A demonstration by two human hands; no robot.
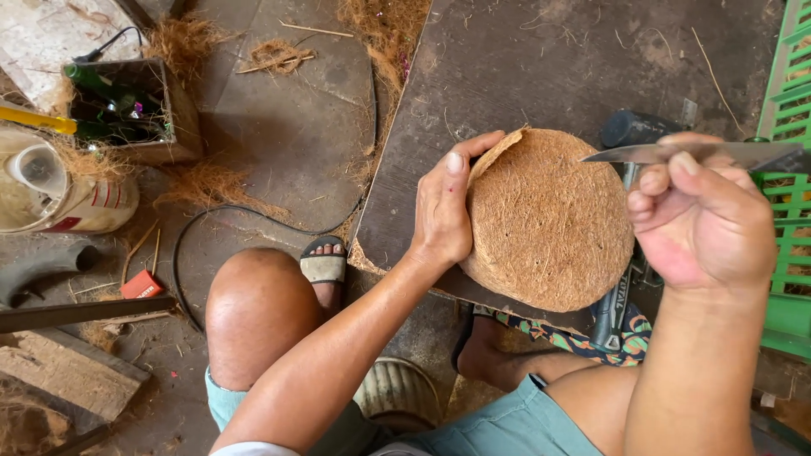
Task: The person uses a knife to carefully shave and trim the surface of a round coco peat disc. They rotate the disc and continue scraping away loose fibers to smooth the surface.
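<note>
A round brown disc of coconut fibre (549,224) stands tilted on the edge of a dark wooden board (524,59). My left hand (443,211) grips the disc's left rim, thumb up along the edge. My right hand (697,219) is shut on a pair of metal scissors (676,154), whose blades point left and touch the disc's upper right rim.
A green plastic crate (790,127) stands at the right. A black hammer (629,131) lies behind the disc. On the floor to the left are a box with green bottles (127,105), a white container (51,190), a black cable (253,221) and loose fibre. My knees are below.
</note>
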